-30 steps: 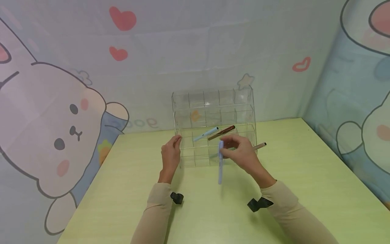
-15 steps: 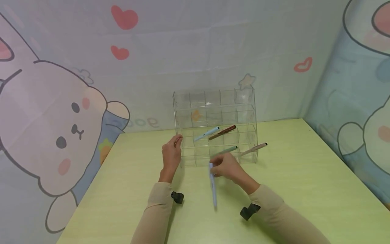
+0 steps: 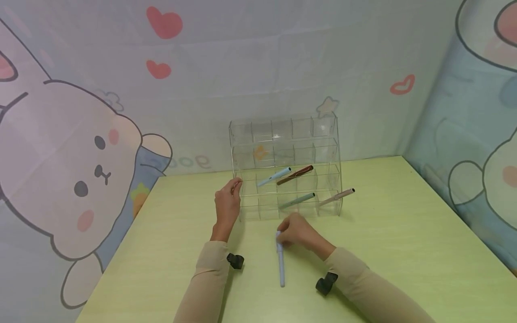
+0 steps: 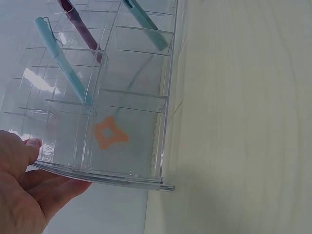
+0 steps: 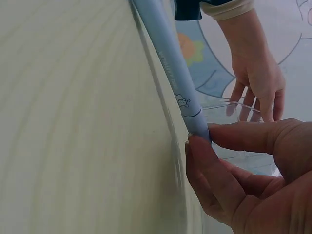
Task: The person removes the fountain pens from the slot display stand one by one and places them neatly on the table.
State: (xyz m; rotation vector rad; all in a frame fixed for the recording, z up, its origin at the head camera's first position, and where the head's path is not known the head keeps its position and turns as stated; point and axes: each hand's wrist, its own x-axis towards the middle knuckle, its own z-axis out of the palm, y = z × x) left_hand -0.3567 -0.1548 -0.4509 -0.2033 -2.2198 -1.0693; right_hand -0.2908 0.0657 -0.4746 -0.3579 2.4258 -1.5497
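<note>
A clear acrylic rack (image 3: 284, 145) with tiers of small compartments stands on the table. My left hand (image 3: 227, 204) grips the rack's left side panel, thumb on one face and fingers on the other in the left wrist view. With thumb and fingertips, my right hand (image 3: 300, 232) pinches a pale lavender-blue pen (image 3: 281, 269) near its upper end, in front of the rack. The pen points toward me, low over the table; whether it touches the wood I cannot tell. Its printed barrel (image 5: 170, 68) shows in the right wrist view.
Slanting in the rack are a light blue pen (image 3: 274, 176), a dark red-brown pen (image 3: 295, 175), a green pen (image 3: 297, 200) and a pinkish-beige pen (image 3: 336, 197) jutting past the right side. A printed cloth backdrop (image 3: 282, 67) hangs behind the pale table (image 3: 383, 215).
My right hand has moved down and toward me with the lavender-blue pen, away from the rack, uncovering the green pen. The left hand stays on the rack's side.
</note>
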